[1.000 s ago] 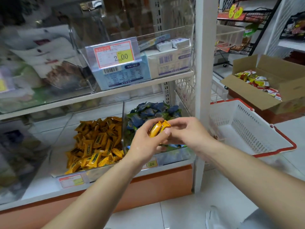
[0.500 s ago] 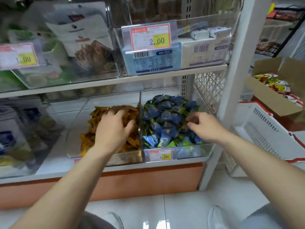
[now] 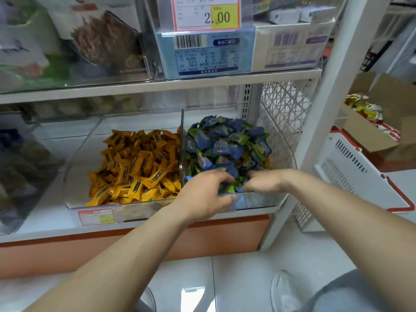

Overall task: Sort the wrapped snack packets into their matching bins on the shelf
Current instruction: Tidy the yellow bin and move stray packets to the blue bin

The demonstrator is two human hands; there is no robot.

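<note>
On the lower shelf stand two clear bins side by side. The left bin point(image 3: 135, 209) holds a heap of yellow snack packets point(image 3: 135, 167). Blue and green packets point(image 3: 225, 145) fill the right bin point(image 3: 261, 201). Both hands reach into the front of the right bin. My left hand point(image 3: 202, 194) lies palm down over its front wall, fingertips among the packets. Just to its right, my right hand point(image 3: 263, 181) has its fingers curled down into the packets. Their fingertips are buried, so I cannot see whether either one grips a packet.
A white post point(image 3: 333, 86) bounds the shelf on the right. Beyond it stands a white basket with red rim point(image 3: 351, 172) and a cardboard box point(image 3: 394, 95) of red-yellow packets point(image 3: 369, 113). The upper shelf point(image 3: 202, 85) carries boxes and a price tag point(image 3: 206, 13).
A second ago both hands held yellow packets together. My left hand then went to the yellow bin and has now crossed right into the blue-green bin beside my right hand, with no yellow packets showing.
</note>
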